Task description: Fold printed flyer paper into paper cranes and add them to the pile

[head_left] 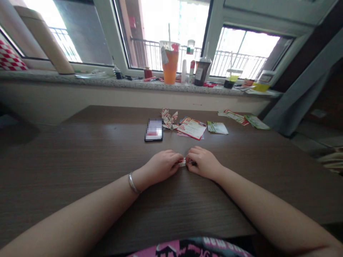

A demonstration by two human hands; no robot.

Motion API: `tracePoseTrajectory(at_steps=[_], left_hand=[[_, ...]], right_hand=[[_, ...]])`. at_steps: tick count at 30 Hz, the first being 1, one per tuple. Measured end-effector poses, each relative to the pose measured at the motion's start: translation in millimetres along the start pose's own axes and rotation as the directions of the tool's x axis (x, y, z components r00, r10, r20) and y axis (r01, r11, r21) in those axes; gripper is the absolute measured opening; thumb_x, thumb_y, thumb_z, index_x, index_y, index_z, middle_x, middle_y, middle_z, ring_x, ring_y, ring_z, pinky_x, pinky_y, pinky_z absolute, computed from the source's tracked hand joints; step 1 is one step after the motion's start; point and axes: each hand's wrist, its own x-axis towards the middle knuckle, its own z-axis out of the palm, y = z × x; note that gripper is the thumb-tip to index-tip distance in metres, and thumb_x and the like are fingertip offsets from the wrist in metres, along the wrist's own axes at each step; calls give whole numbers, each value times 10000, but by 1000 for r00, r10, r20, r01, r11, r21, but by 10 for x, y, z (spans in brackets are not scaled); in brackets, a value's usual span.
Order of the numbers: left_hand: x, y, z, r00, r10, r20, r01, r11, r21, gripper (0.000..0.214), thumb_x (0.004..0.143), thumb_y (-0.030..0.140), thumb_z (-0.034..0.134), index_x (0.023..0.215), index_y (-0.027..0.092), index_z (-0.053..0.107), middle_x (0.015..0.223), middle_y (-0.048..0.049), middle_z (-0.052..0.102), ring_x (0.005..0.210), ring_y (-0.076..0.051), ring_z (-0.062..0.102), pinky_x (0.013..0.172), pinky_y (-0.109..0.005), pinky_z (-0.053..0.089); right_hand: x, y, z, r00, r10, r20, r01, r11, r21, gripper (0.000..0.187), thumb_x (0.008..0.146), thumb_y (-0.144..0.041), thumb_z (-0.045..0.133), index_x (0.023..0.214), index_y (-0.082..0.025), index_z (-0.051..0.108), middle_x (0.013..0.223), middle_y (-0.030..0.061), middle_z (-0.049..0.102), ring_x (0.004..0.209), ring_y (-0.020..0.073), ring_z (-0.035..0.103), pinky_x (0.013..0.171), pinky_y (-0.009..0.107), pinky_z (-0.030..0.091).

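Between my two hands is a small folded piece of paper (182, 163), white with some red, low over the brown table (120, 214). My left hand (164, 165), with a silver bangle on its wrist, pinches the paper's left end. My right hand (204, 162) has its fingers closed on the right end. Most of the paper is hidden by the fingers. Just beyond lie a phone (154, 130) with a blurred screen, some folded paper pieces (169, 119) with red stripes, and a pile of printed cards (192, 127).
Farther right are a small green-edged stack of paper (217, 127) and several loose leaflets (237, 117). On the stone windowsill (102, 81) stand a large cup of orange drink (170, 66), a dark drink cup (201, 72) and several bottles. A grey curtain (294, 92) hangs at the right.
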Motion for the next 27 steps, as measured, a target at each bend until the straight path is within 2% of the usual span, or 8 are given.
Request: tracePoseTrajectory(at_steps=[8,13,17,22,27], left_hand=[[-2,-56,39,997,73,-38,-73,997,-8,176,861,155,539,995,189,649,913,-55,668,907,-177,608,839,-301,486],[6,-43,17,999,49,-15,-49,999,-9,216,854,148,550,1050,183,635,953,-63,663,932,-181,604,864,-307,481],[2,-32,-5,997,71,29,-72,996,50,235,864,200,565,1092,207,622,937,-51,658,875,-190,606,816,-323,485],[-7,-19,-33,996,74,47,-76,996,43,267,857,208,572,1122,201,606,1000,-61,650,906,-199,595,803,-317,476],[-4,9,-47,998,37,50,-38,999,25,299,854,201,567,1152,196,590,1006,-63,633,915,-208,580,809,-329,477]], right_hand=[[4,-23,6,995,101,10,-102,990,99,44,815,-193,568,808,-190,611,808,42,637,795,179,551,729,281,412],[6,27,64,995,98,-9,-95,977,189,52,844,-172,544,837,-178,594,826,41,611,812,174,541,757,281,415],[41,82,125,993,117,-15,-108,956,273,76,869,-156,530,838,-172,597,834,40,587,808,161,537,751,268,421],[86,94,156,992,128,13,-127,957,262,115,894,-152,502,839,-161,603,881,57,589,873,174,539,818,294,420],[102,114,156,990,140,35,-144,953,266,120,905,-176,504,853,-160,611,875,53,590,849,167,543,787,284,421]])
